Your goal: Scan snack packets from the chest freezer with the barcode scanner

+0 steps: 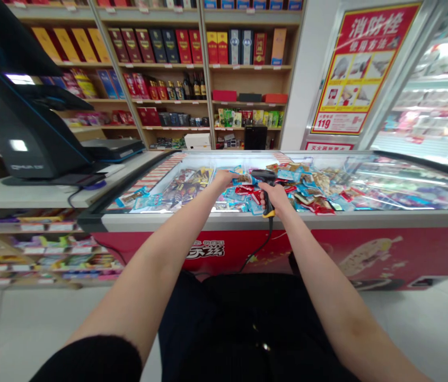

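Observation:
My right hand point(273, 197) is wrapped round the grip of a black and yellow barcode scanner point(264, 175), whose head points left. A cable runs down from its handle over the freezer's front. My left hand point(224, 179) is closed on the left end of a blue-wrapped ice cream point(243, 179), held just left of the scanner's head. Beneath both hands, a pile of wrapped ice creams in blue, red and brown packets point(303, 183) lies on top of the chest freezer point(216, 220).
At the left, a black checkout machine point(41, 127) stands on a white counter point(49, 196). Shelves of boxed bottles point(164, 48) line the back wall. A red fire-hydrant poster point(365, 69) hangs on the right, beside a glass-fronted cooler point(438, 101). More packets point(138, 199) lie at the freezer's left end.

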The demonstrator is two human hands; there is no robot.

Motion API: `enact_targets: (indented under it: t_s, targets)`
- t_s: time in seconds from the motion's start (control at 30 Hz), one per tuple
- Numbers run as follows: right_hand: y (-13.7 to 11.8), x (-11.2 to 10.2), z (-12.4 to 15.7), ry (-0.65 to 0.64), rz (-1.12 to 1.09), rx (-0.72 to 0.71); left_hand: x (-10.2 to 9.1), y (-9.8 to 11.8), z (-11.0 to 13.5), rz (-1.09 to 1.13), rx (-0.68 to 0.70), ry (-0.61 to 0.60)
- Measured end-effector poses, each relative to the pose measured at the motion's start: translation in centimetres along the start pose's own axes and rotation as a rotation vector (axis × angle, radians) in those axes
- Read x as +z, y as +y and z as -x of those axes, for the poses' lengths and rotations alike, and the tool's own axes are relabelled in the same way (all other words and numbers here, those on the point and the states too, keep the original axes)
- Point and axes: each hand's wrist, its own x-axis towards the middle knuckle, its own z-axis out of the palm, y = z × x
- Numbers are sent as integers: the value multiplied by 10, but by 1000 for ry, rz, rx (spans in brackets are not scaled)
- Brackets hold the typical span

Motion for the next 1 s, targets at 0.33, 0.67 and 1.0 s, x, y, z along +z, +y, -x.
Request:
enact_targets:
  t_s: [0.33, 0.67, 1.0]
  targets:
    - [-1, -47, -12, 203, -177, -40, 87, 5, 8, -211, 126, -209]
    - [9, -41, -9, 147, -137, -24, 79, -11, 15, -703, 374, -254]
    - [25, -13, -8, 74, -22, -7, 34, -50, 19, -727, 558, 15]
